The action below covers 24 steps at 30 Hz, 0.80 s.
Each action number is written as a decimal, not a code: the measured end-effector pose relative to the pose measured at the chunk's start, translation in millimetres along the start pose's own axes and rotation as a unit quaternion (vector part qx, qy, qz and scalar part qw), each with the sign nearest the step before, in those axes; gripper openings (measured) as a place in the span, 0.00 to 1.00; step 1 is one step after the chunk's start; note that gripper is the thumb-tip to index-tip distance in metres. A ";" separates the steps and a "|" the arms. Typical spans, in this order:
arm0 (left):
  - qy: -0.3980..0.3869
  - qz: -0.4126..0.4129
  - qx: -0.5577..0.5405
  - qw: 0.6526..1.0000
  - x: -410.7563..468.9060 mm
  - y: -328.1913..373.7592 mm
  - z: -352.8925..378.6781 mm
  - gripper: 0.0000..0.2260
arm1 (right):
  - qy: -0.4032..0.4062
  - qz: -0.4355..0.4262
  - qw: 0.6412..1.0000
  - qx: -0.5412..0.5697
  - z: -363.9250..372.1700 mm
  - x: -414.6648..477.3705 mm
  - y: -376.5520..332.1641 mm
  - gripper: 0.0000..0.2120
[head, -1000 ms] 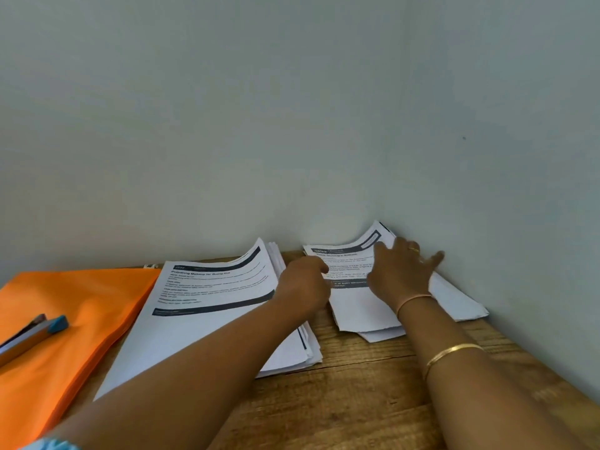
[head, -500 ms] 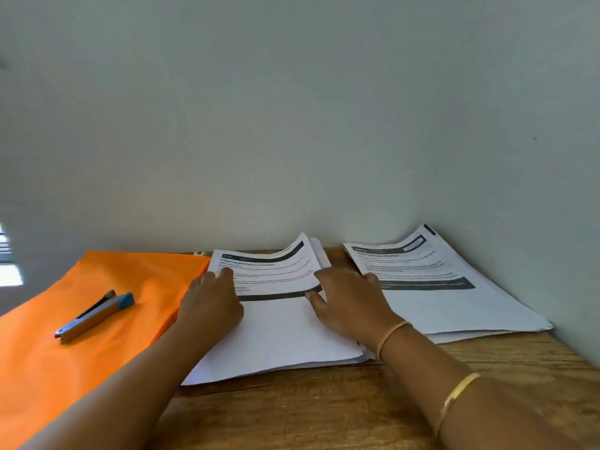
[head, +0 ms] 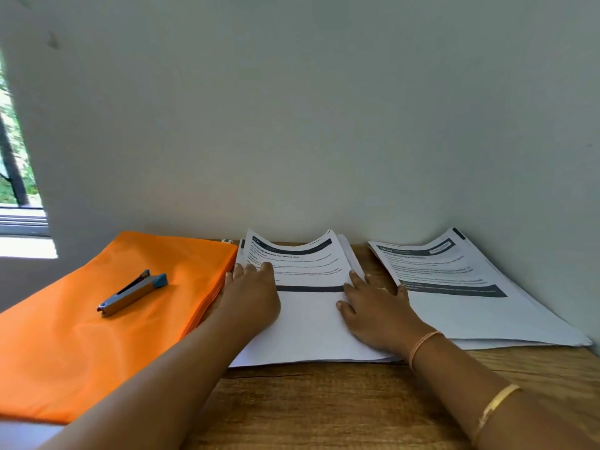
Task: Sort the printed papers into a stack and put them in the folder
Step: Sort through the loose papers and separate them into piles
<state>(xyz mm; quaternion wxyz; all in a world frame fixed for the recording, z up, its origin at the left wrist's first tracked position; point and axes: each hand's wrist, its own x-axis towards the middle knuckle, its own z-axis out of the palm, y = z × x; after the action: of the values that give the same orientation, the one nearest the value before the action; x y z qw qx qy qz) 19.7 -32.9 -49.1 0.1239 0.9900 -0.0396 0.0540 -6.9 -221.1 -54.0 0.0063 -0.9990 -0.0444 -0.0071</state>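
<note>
The wall (head: 324, 141) closes off the back of the wooden table (head: 324, 407) and seems to turn a corner just behind the right paper stack (head: 470, 313), so that side is shut in. The middle paper stack (head: 308, 319) lies just beside the orange folder (head: 81, 336), and the left hand (head: 251, 297) rests flat over that seam. A stapler (head: 133, 292) lies on the folder's far half. Between the two stacks is a narrow wedge of bare wood, its near end covered by the right hand (head: 376, 313). A broad band of bare wood runs along the near edge in front of both stacks.
</note>
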 end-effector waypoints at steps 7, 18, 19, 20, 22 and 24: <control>0.102 0.018 -0.082 0.991 -4.9 0.8 -7.9 0.26 | -0.011 0.000 1.000 0.000 -1.1 -1.1 -1.0 0.26; 0.193 -0.008 -0.224 0.955 -0.1 -13.6 -27.6 0.21 | 0.089 0.021 0.988 0.126 -4.2 3.5 10.8 0.26; 0.199 -0.012 -0.249 0.948 0.3 -13.1 -29.2 0.21 | 0.118 0.017 0.974 0.193 -6.6 4.2 13.5 0.25; 0.206 -0.013 -0.275 0.939 0.7 -11.9 -30.5 0.20 | 0.140 0.018 0.957 0.252 -10.5 4.1 15.8 0.24; 0.217 -0.018 -0.318 0.923 0.6 -8.0 -31.8 0.19 | 0.146 0.051 0.925 0.348 -22.4 2.7 19.8 0.20; 0.218 -0.024 -0.339 0.915 0.5 1.2 -30.6 0.19 | 0.103 0.098 0.883 0.448 -35.1 -1.1 26.1 0.18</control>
<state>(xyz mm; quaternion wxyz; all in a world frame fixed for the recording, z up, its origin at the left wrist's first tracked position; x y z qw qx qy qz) 17.2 -26.4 -19.3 0.4592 0.8527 -0.0037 0.2492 -6.1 -247.7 -19.2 0.4579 -0.8828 0.0558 -0.0885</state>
